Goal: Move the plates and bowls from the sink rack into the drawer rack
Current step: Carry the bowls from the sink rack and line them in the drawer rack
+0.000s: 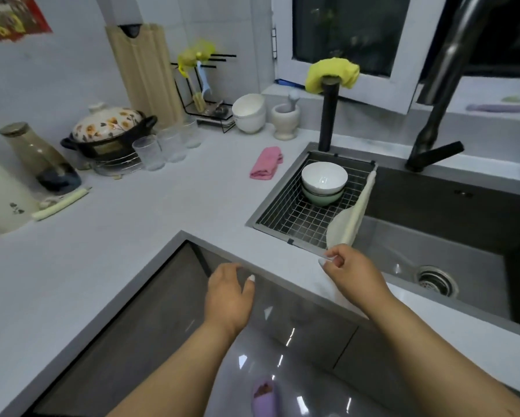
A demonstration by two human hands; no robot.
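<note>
1. I take the sink rack (297,218) as my landmark; it sits in the sink's left end, sunk below the counter (132,224)
2. My right hand (353,273) is at the rack's near corner, its fingers (332,260) curled and pinching the lower rim of a pale plate (347,218)
3. That plate stands on edge against the rack's right side, its long axis running from the near corner toward the far right corner, its face turned in toward the rack
4. At the rack's far end sits a white bowl (324,176) nested in a green bowl (322,197), both mouth up
5. My left hand (230,291) hangs just below the counter edge, to the near left of the rack, fingers loosely curved and holding nothing; I judge it is going for the drawer front (282,314), which looks closed, so I see no drawer rack
6. To do this step well I would firm up the pinch before lifting, since a grip on the rim alone may let a wet plate swing
7. I would lift it straight up along its own plane so the rim clears the wires, keeping it on edge
8. The drawer needs opening before the plate travels down; otherwise I am left holding it over the sink's hard edge
</note>
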